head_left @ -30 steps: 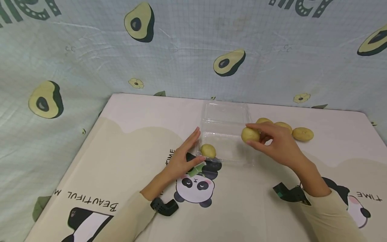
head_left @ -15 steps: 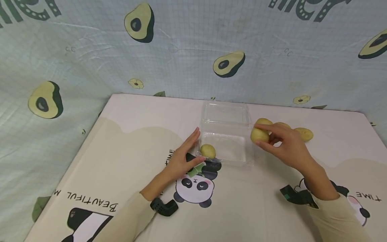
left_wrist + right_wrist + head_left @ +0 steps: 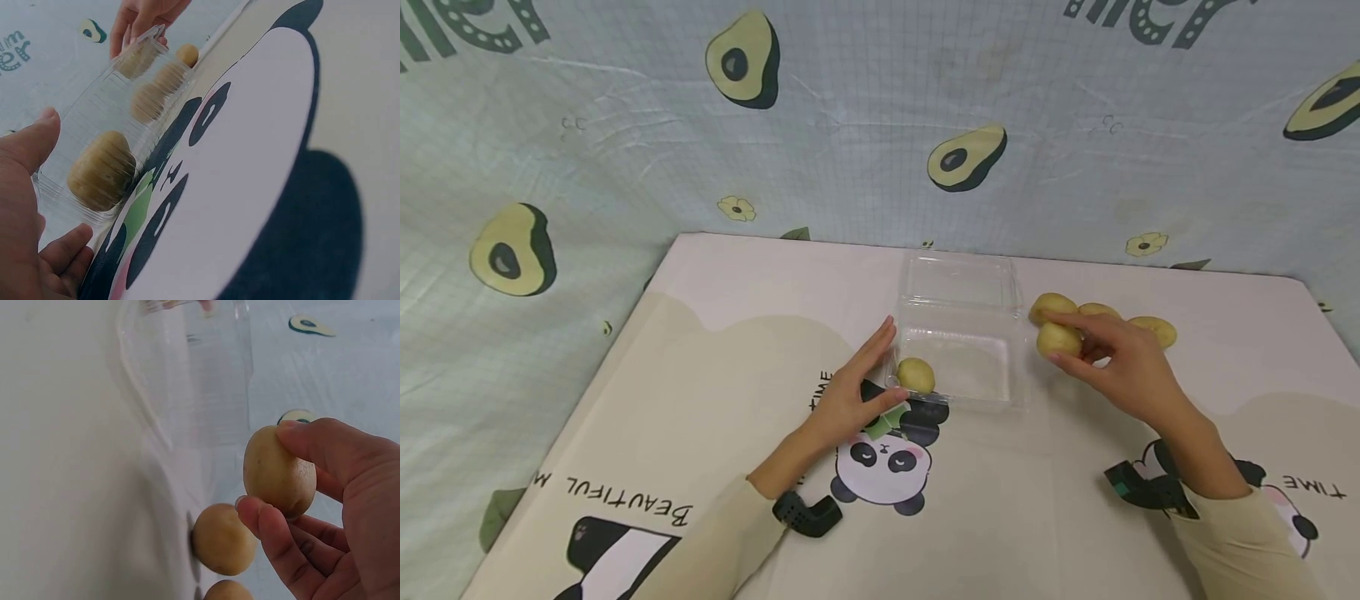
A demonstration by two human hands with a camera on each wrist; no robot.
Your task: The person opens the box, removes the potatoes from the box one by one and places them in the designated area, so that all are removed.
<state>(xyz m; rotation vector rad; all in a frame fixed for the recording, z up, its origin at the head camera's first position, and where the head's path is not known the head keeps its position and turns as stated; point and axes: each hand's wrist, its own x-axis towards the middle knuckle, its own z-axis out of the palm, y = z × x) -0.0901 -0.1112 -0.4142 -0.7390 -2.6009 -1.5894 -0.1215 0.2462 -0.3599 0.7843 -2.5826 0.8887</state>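
My right hand [image 3: 1123, 362] pinches a yellow potato [image 3: 1058, 340] between thumb and fingers, to the right of a clear plastic clamshell box [image 3: 966, 367]. In the right wrist view this held potato [image 3: 278, 475] is up off the table, with another potato [image 3: 224, 540] below it. One potato [image 3: 916, 376] lies in the box's front left corner. Beside that corner my left hand [image 3: 844, 402] rests on the box, fingers straight along the left side and thumb at the front edge. The left wrist view shows the corner potato [image 3: 102, 172] through the clear wall.
Behind the right hand lie three more potatoes: the left one [image 3: 1049, 306], the middle one [image 3: 1099, 309] and the right one [image 3: 1156, 330]. The box's lid [image 3: 958, 279] is folded back toward the wall cloth [image 3: 850, 125]. A panda-print cloth [image 3: 760, 367] covers the table.
My right hand has moved to the right, away from the box, with the potato in its fingers. The left hand and the box have stayed in place.
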